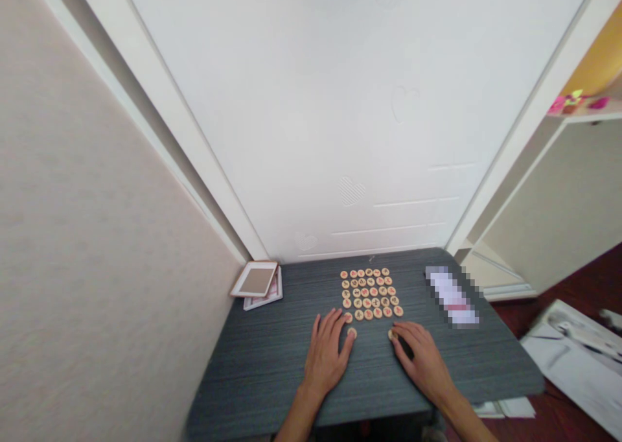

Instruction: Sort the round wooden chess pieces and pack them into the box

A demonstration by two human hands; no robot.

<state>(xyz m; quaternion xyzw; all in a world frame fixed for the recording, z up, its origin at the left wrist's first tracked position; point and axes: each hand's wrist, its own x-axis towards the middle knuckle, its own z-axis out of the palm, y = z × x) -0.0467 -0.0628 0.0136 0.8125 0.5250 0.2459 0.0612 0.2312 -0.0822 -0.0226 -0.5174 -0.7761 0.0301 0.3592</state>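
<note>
Round wooden Chinese chess pieces (374, 291) with red and black characters lie in rows on the dark table (272, 364). My left hand (326, 351) rests at the near left corner of the rows, its fingers stretched out. Its fingertips are by the corner piece (348, 317), and its thumb tip touches a separate piece (352, 333) just below. To the right, my right hand (422, 358) has thumb and fingers closed on another piece (391, 334) at the table surface, in front of the nearest row. The fingers partly cover that piece.
Two stacked frames or boxes (256, 280) lie at the table's back left corner. A blurred-out flat item (451, 296) lies on the right. Behind the table stands a white panel (315, 137), with a wall (121, 234) on the left and a white box (578, 364) on the floor at right.
</note>
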